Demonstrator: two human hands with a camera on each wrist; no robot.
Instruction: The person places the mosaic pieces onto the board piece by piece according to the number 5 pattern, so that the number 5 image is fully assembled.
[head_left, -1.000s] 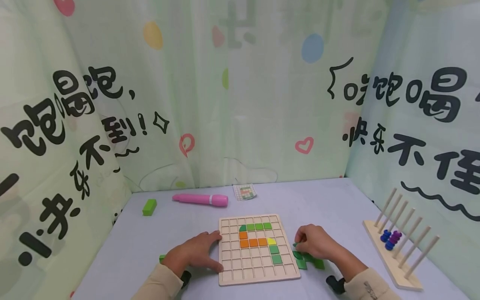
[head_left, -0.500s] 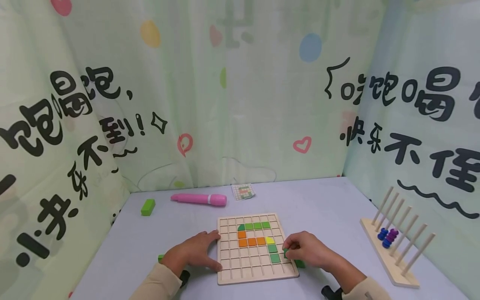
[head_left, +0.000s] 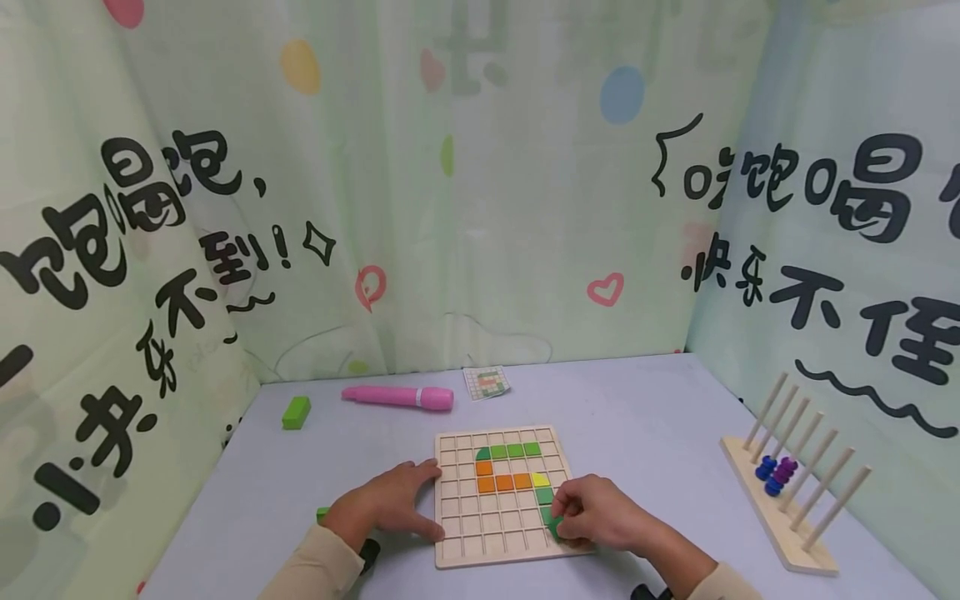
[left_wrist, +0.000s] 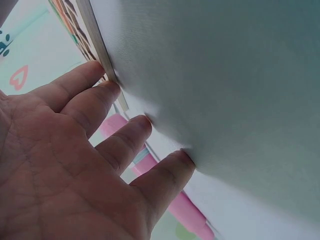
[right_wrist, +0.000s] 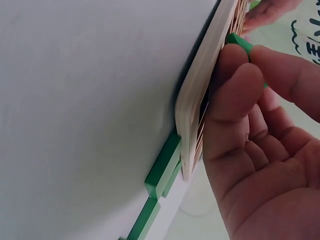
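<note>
A square wooden grid board (head_left: 487,546) lies on the table. On it are a rounded green tile (head_left: 483,454), light green tiles (head_left: 515,451), orange tiles (head_left: 504,483), a yellow tile (head_left: 541,480) and darker green tiles (head_left: 543,496). My left hand (head_left: 386,500) has its fingers extended; thumb and fingertips touch the board's left edge. With thumb and fingers, my right hand (head_left: 600,515) pinches a green tile (right_wrist: 241,43) over the lower right cells; fingers partly cover it. Loose green tiles (right_wrist: 165,162) lie beside the board's right edge, hidden behind my hand in the head view.
A pink marker-shaped stick (head_left: 397,397) and a small grid card (head_left: 487,383) lie behind the board. Green blocks stand at the back left (head_left: 296,412) and by my left wrist (head_left: 322,515). At right is a wooden peg stand (head_left: 780,508) with blue and purple beads.
My right hand has gone from the loose green tiles right of the board, leftward onto its lower right cells, bringing a green tile with it. The left hand stays at the board's left edge.
</note>
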